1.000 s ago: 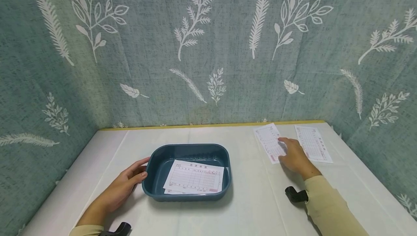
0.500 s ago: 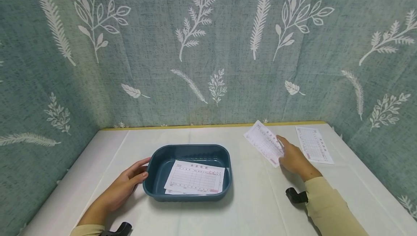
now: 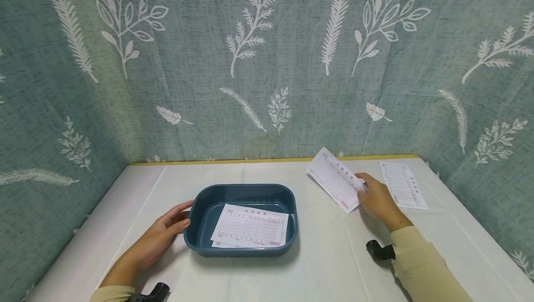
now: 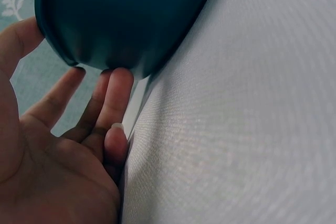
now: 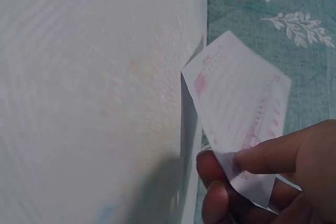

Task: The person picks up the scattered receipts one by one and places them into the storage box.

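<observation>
My right hand [image 3: 377, 200] pinches a printed receipt slip [image 3: 334, 179] between thumb and fingers. In the right wrist view the thumb presses on the near end of the slip [image 5: 241, 93], which is lifted and tilted, with fingers beneath. A dark blue plastic basin [image 3: 239, 253] stands on the table; printed receipt slips [image 3: 250, 225] lie overlapped inside it. My left hand [image 3: 154, 242] rests at the basin's left end. The left wrist view shows its fairly straight fingertips touching the basin [image 4: 126, 19] at the rim and outer wall.
Another receipt slip [image 3: 402, 185] lies flat at the table's back right, beyond my right hand. The white tabletop [image 3: 329, 265] ends at a yellow strip [image 3: 233, 160] along a green leaf-patterned cloth wall [image 3: 200, 84].
The right hand has taken hold of the slip, turned it and raised it off the table, its far end swinging left. The left hand and basin hold still.
</observation>
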Demonstrator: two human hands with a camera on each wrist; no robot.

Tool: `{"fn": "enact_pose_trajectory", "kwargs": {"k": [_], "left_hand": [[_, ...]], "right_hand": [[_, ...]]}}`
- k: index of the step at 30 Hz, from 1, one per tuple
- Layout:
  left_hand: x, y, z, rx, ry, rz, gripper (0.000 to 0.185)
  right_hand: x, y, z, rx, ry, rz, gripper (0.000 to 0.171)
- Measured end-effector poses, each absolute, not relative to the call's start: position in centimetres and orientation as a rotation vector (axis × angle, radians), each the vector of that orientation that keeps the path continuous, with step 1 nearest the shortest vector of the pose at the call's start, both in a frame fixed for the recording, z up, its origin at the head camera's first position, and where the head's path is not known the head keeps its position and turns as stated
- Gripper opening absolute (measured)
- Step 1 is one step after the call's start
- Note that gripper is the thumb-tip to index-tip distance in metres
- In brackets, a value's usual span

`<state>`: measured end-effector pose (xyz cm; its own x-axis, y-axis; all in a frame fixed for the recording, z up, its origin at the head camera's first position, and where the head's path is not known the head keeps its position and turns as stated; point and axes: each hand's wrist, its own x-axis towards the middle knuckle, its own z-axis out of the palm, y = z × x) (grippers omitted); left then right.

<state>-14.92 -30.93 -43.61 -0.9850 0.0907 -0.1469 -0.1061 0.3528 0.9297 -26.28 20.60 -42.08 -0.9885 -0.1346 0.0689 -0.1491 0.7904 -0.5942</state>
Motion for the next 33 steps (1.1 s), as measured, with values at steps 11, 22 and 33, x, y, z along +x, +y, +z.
{"fn": "enact_pose_trajectory", "kwargs": {"k": [11,22,33], "left_hand": [[-15.1,-30.9,-43.7,-0.011,2.429,1.694,0.061],[-15.1,-30.9,-43.9,-0.003,2.436,1.695,0.061],[-15.1,-31.0,-43.9,0.006,2.426,1.706,0.061]], "right_hand": [[-26.0,20.1,-41.5,0.237,-2.829,1.041,0.043],[-25.4,19.1,-40.8,0.261,-2.760,1.140,0.043],[-24.8,18.0,-40.1,0.307,-2.703,1.237,0.042]]}}
